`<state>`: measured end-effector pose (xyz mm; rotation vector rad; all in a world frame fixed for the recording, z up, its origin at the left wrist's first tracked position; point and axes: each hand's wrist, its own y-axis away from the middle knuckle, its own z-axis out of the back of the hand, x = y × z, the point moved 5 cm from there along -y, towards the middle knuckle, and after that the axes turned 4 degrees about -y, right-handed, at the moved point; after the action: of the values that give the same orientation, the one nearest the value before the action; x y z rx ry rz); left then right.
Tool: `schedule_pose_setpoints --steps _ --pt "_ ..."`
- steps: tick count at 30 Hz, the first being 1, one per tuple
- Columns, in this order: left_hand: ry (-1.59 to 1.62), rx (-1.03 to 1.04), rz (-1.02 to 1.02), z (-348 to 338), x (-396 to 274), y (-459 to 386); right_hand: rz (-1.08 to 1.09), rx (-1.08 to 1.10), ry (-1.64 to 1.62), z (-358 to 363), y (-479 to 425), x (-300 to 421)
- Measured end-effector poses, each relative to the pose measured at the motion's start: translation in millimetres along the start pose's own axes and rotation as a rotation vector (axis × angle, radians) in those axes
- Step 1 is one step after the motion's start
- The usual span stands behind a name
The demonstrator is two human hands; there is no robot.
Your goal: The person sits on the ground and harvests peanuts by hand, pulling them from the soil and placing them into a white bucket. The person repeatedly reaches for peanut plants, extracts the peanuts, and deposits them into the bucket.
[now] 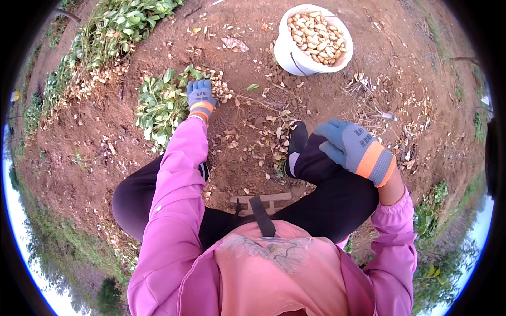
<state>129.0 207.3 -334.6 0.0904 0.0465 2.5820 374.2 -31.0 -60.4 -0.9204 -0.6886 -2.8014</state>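
Note:
My left hand (201, 96), in a blue and grey work glove with an orange cuff, is closed over the stems of a bunch of peanut plants (160, 104). The leaves spread to the left of the glove. Pale peanut pods (222, 89) show on the right, close to the ground. My right hand (348, 148), gloved alike, hovers by my right knee with its fingers loosely bent and its thumb apart. Nothing shows in it, though its palm is hidden. Ahead stands a white bucket (285, 53) nearly full of unshelled peanuts (316, 37).
A long heap of pulled peanut plants (114, 35) lies at the upper left, pods (97, 81) along its lower edge. Dry leaves and dead stalks (361, 94) litter the reddish soil (245, 118). A low wooden seat frame (272, 197) shows between my legs.

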Motion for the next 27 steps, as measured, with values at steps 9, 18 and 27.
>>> schedule_pose_setpoints --steps 9,18,27 --pt "0.528 0.188 0.185 98.9 44.1 5.5 0.105 -0.045 -0.033 0.6 7.1 3.0" --pt "1.411 0.095 0.087 216.9 22.3 12.7 0.281 -0.288 -0.122 25.0 -6.1 55.9" --pt "0.557 -0.376 -0.763 315.4 -32.2 76.5 0.435 -0.630 -0.300 0.0 -47.8 100.9"
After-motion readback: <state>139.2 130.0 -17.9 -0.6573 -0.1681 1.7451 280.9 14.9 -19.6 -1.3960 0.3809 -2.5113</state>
